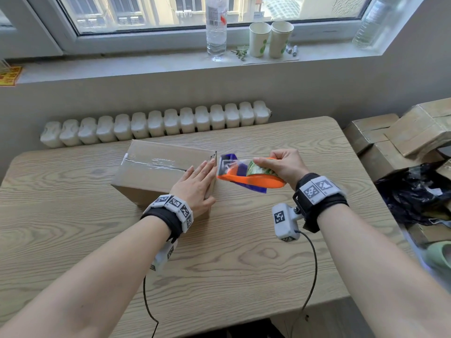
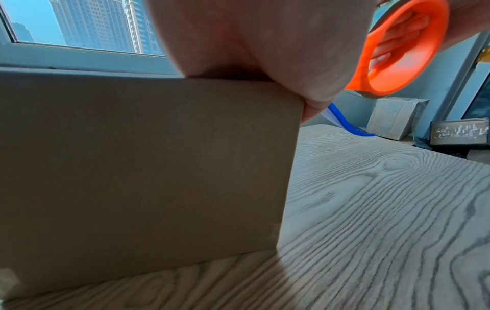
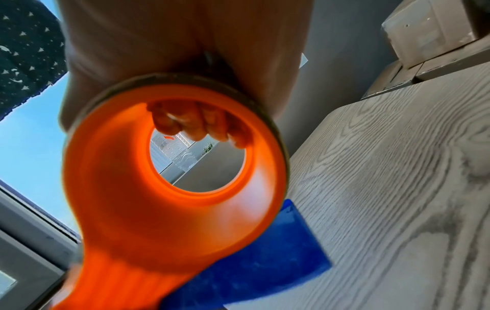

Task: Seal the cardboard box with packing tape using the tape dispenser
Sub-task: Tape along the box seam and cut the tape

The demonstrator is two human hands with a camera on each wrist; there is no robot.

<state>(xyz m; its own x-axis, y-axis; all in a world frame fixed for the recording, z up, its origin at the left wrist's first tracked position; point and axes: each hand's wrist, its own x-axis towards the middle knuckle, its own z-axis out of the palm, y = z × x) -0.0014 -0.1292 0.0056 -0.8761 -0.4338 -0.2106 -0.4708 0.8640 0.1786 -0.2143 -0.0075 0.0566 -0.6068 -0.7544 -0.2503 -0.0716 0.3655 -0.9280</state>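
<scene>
A brown cardboard box sits on the wooden table, a strip of clear tape running along its top seam. My left hand lies flat on the box's right end, fingers straight, thumb down the near side. My right hand grips the orange tape dispenser just right of the box, above the table, fingers curled through its ring. The dispenser's blue flap hangs below it. In the left wrist view the box side fills the frame, with the dispenser at upper right.
Stacked cardboard boxes and a black plastic bag crowd the table's right edge. A radiator runs behind the table. On the windowsill stand a water bottle and two paper cups. Wrist-camera cables trail over the near table edge.
</scene>
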